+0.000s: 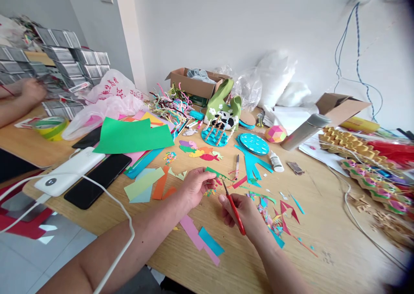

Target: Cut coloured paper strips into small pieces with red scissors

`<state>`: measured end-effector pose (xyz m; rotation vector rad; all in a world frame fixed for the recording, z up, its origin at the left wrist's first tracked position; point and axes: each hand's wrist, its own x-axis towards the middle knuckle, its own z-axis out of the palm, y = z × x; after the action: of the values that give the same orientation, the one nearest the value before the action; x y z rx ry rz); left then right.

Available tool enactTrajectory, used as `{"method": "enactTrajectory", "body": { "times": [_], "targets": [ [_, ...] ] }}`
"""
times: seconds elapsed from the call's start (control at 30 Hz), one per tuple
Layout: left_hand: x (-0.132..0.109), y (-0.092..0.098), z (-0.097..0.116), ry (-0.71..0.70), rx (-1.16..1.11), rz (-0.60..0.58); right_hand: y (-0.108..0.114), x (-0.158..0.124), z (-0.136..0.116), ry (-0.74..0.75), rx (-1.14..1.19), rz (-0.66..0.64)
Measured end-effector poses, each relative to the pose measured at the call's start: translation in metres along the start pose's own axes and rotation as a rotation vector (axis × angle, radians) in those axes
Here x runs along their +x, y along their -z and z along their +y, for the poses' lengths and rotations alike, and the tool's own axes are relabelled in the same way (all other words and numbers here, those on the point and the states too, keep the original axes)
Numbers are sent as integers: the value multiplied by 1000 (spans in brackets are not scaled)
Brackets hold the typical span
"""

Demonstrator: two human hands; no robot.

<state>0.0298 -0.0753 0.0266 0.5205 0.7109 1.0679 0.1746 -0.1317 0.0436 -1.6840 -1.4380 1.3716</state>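
My left hand (198,185) pinches a small strip of green paper (217,173) that has a row of round shapes along it. In my right hand (239,211) is a pair of red-handled scissors (235,209), blades pointing up at the paper's lower edge. Small coloured paper bits (211,192) lie on the table under the strip. Just beyond my hands are colourful paper fish (200,151) and a pen (237,166). Whether the blades touch the paper, I cannot tell.
Paper scraps (278,216) spread right of my hands. Green sheets (132,136), a black phone (97,181) and a white power bank (69,169) with a cable lie left. A grey bottle (305,132) stands back right. Another person's hand (32,91) is at far left.
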Motion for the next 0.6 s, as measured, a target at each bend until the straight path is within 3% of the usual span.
{"method": "enactTrajectory", "body": {
  "times": [0.23, 0.6],
  "targets": [
    [-3, -3, -3, -12, 125, -33, -1, -1, 0, 46, 12, -15],
    [-5, -4, -6, 6, 122, -69, 1, 0, 2, 48, 70, -60]
  ]
}}
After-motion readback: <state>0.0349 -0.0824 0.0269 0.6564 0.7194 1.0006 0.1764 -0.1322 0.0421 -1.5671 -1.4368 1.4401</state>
